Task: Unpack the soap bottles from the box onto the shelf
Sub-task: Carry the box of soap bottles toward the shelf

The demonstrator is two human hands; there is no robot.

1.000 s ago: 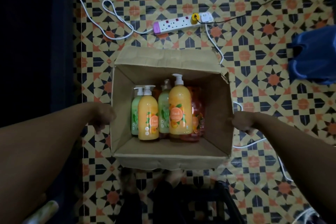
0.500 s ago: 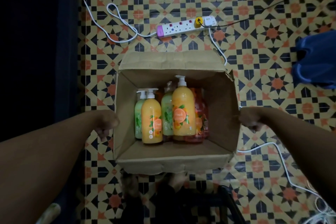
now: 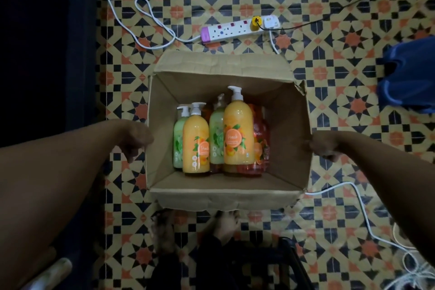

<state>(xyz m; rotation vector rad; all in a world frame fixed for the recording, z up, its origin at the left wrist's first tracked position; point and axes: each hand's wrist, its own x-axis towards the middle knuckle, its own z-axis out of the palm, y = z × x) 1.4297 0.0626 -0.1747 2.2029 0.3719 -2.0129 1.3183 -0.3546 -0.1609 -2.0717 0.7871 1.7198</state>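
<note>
Gripping the cardboard box (image 3: 226, 198) from both sides, the person looks straight down into it as it sits open on a patterned floor (image 3: 329, 106). The left hand (image 3: 138, 139) is at nine o'clock of the box, its fingers curled down at the top edge of the left wall. The right hand (image 3: 322, 146) is at three o'clock, curled in the same way on the edge of the right wall, though the dim light hides how far the fingers wrap over. Inside, the soap bottles (image 3: 235, 155) are packed close together toward the left half of the box, with bare cardboard at three o'clock of them. The tall orange bottle (image 3: 238, 125) is in the middle, its white pump toward twelve o'clock. A shorter orange bottle (image 3: 195, 146) lies near it at nine o'clock. One green bottle (image 3: 178, 141) shows partly hidden at nine o'clock of the shorter one, a second green bottle (image 3: 216, 139) shows between the two orange ones, and a red bottle (image 3: 260, 148) touches the tall one at three o'clock. A power strip (image 3: 233, 29) lies at twelve o'clock of the box, apart from it, with a white cable (image 3: 150, 14) looping off toward ten o'clock. A blue cloth (image 3: 409, 77) lies at two o'clock near the frame edge. Two bare feet (image 3: 226, 223) are just beside the near wall at six o'clock.
</note>
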